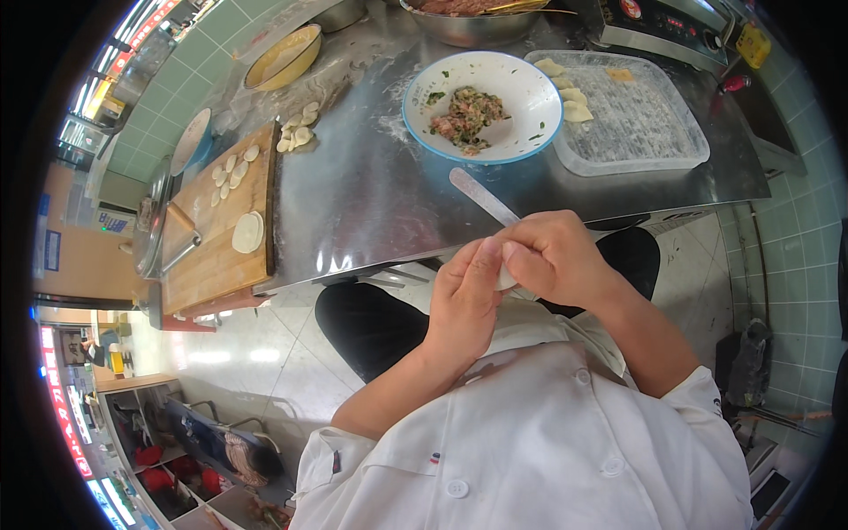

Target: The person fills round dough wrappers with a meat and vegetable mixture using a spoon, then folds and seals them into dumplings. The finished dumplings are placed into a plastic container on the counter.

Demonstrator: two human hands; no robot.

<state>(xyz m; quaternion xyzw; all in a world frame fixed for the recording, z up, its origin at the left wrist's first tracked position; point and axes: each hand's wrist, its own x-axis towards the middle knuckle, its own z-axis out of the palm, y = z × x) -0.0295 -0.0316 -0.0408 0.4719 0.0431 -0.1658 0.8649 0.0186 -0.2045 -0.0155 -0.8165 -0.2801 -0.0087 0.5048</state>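
Both thumbs and fingers meet around a pale dough dumpling, mostly covered by my left hand and my right hand. A flat metal spatula points up and left from my right hand; whether that hand grips its hidden end, I cannot tell. Beyond it, a white bowl with a blue rim holds minced filling with green bits. To its right, folded dumplings lie along the left side of a floured translucent plastic tray.
A wooden board at the left bears stacked dough wrappers, small dough discs and a rolling pin. More dough pieces lie beside it. A yellow bowl, a steel bowl of minced meat and an induction cooker stand farther back.
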